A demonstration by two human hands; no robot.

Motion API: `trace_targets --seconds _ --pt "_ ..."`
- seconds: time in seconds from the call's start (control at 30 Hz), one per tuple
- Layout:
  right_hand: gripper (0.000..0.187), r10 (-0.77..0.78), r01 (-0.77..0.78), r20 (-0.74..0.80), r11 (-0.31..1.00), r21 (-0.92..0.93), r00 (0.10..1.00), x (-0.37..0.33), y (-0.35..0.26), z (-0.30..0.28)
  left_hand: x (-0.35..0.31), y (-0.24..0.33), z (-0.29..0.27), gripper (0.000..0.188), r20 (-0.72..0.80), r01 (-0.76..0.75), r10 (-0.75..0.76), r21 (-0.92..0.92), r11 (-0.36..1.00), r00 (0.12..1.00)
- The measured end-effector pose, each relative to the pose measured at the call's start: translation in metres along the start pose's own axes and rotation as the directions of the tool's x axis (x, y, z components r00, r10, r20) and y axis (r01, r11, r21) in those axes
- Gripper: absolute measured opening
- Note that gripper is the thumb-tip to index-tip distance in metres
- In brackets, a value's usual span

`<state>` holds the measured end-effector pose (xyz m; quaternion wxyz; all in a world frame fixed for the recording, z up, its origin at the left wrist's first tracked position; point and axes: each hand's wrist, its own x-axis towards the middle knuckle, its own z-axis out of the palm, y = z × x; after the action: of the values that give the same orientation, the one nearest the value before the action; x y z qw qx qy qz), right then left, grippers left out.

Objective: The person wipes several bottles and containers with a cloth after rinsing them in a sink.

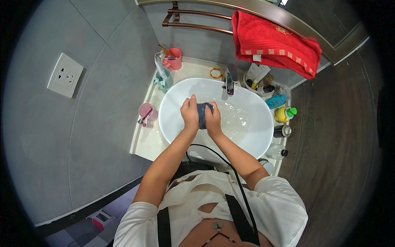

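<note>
Over the white oval basin [173, 103], both my hands close on a bunched dark blue cloth [201, 115]. My left hand [189, 112] grips its left side, with the thumb pointing up and away. On the other side, my right hand [213, 119] wraps round the cloth, fingers curled. Clear water [236, 117] with ripples and bright glints lies in the basin below. A metal faucet [230, 82] stands at the basin's far rim; whether it runs I cannot tell.
Pink and teal cups [175, 59] with brushes stand at the back left, another pink cup [147, 111] nearer. Several bottles [284, 114] line the right edge. A red towel [275, 45] hangs from a rail at the back. A black cable [230, 164] crosses before my body.
</note>
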<state>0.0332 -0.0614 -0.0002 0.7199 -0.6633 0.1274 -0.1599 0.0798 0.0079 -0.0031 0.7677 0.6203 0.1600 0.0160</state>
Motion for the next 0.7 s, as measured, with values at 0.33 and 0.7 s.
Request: trace_targets --seconds 0.33,0.7 --pt "0.022 0.477 -0.492 0.199 0.636 0.594 0.856 -0.011 0.025 -0.004 -0.025 0.011 -0.004 0.032 0.277 -0.466 0.379 0.413 0.782 0.883" --pt "0.043 0.315 -0.284 0.051 0.907 -0.312 0.948 0.018 0.074 -0.028 -0.007 -0.027 -0.071 0.016 0.438 -0.576 0.374 0.642 0.506 0.818"
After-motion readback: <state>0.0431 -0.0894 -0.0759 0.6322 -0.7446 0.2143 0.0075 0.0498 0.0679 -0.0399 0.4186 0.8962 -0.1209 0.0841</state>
